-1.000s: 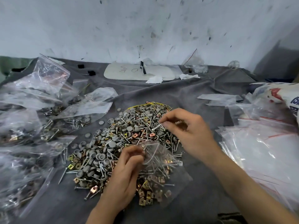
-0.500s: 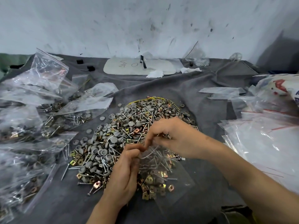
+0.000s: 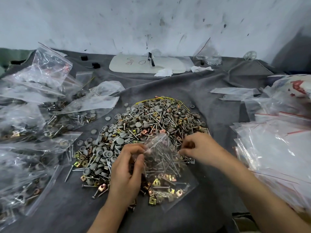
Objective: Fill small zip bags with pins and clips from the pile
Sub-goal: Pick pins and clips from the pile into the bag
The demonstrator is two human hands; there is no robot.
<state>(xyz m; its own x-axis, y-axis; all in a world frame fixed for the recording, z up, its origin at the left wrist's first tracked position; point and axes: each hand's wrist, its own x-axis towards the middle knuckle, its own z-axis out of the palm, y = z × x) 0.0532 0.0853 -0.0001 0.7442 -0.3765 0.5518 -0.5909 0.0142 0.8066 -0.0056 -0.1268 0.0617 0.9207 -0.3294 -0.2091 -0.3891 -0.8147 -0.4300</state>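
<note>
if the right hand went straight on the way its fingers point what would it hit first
Its fingers point left, so the right hand would most likely meet the zip bag that the left hand pinches, though depth is unclear.

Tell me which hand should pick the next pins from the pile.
Right, probably. The left hand grips the bag at its mouth; the right hand is at the near edge of the pile, beside that mouth.
</note>
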